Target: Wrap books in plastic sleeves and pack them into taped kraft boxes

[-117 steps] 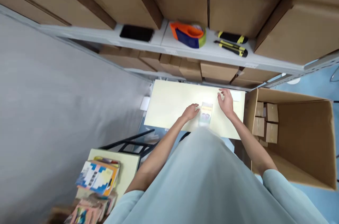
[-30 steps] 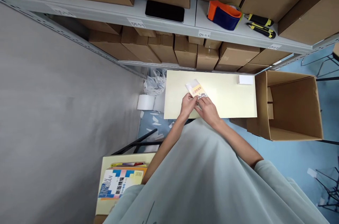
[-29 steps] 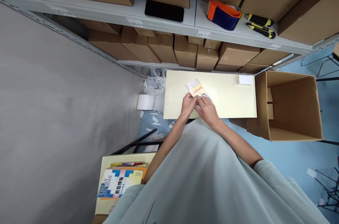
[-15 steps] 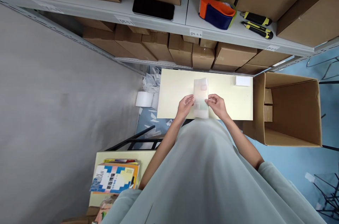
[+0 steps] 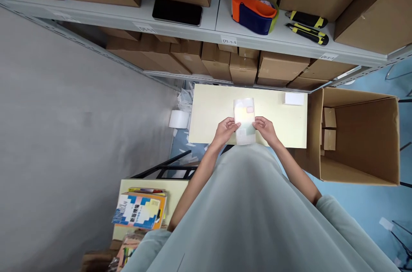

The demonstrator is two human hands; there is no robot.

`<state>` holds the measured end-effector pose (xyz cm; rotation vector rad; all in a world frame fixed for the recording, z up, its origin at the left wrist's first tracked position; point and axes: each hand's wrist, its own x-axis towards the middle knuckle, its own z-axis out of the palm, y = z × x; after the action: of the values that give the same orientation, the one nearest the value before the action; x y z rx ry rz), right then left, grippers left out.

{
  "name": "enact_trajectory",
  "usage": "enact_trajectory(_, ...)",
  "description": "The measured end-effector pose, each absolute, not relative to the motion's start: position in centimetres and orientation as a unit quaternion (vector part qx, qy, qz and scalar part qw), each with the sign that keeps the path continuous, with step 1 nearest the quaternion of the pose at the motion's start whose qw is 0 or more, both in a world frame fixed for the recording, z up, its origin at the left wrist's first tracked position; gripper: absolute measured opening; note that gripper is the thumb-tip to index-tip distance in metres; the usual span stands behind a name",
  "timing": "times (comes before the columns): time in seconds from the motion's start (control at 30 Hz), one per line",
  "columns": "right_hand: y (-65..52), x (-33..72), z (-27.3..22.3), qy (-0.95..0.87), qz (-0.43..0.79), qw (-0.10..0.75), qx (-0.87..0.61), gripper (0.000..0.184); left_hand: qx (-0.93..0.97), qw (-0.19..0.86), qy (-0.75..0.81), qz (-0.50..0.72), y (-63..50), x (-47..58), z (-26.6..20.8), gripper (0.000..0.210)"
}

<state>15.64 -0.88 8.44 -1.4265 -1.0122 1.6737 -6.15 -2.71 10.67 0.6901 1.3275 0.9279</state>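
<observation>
A pale, thin rectangular packet [image 5: 245,119] with a soft yellow and green tint and a small pinkish mark near its top is held upright between my hands over the cream table [image 5: 209,113]. My left hand [image 5: 227,129] pinches its left edge, thumb on the near face. On the opposite edge, my right hand [image 5: 264,129] grips it at about the same height. The packet's lower end reaches the front of my light grey-green clothing. Whether it is a booklet or a sleeve, I cannot tell.
A small white box [image 5: 293,99] sits at the table's back right. Beside the table stands a large open carton [image 5: 360,134] with small boxes inside. Shelving [image 5: 206,25] ahead carries cartons, a phone [image 5: 177,12], a tape dispenser [image 5: 254,13] and cutters [image 5: 307,27]. Books [image 5: 140,210] lie lower left.
The packet now shows more of its face and looks wider, its top edge slightly lower. My hands have spread slightly apart with it. The whole view has shifted a little.
</observation>
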Motion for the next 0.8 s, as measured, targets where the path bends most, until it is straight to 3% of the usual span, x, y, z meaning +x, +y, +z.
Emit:
enact_trajectory(0.33, -0.4, 16.4, 8.6, -0.364, 0.668, 0.349, -0.547, 0.049, 0.299, 0.618, 0.597, 0.415, -2.6, -5.1, 10.4, 0.054)
enact_trajectory(0.8, -1.7, 14.3, 8.3, -0.360, 0.702, 0.314, -0.528, 0.054, 0.193, 0.728, 0.516, 0.408, -4.1, -6.3, 11.2, 0.050)
